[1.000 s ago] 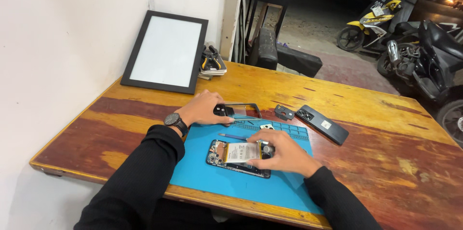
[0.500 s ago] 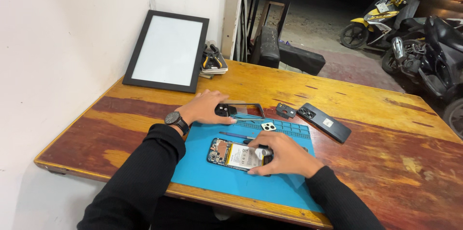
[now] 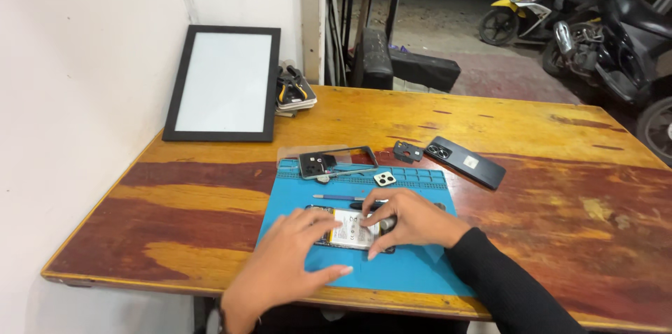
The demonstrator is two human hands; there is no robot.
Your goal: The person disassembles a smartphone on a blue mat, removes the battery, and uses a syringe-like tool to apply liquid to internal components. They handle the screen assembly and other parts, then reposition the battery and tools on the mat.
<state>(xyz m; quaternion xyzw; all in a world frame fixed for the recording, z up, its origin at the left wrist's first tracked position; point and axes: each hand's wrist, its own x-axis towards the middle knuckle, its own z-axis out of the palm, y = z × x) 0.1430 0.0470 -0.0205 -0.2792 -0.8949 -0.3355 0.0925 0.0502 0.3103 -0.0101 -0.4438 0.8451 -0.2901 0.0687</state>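
Observation:
An opened phone [image 3: 348,230] with its pale battery showing lies on a blue work mat [image 3: 413,272]. My right hand [image 3: 411,220] grips the phone's right end, thumb at the near edge and fingers over the far edge. My left hand [image 3: 285,265] lies flat with fingers spread, its fingertips touching the phone's left end. A thin blue-handled tool [image 3: 336,198] lies just beyond the phone. At the mat's far edge sit a black phone frame [image 3: 336,161] and a small white camera cover [image 3: 383,178].
A black phone back cover [image 3: 466,162] and a small black part [image 3: 408,151] lie on the wooden table [image 3: 560,187] beyond the mat. A white panel in a black frame [image 3: 224,83] leans on the wall, with pliers on a stack [image 3: 294,90] beside it. Scooters [image 3: 602,19] stand at the back right.
My left hand has left the phone frame at the mat's far edge and come back to the opened phone's left end. My right hand stays on the phone.

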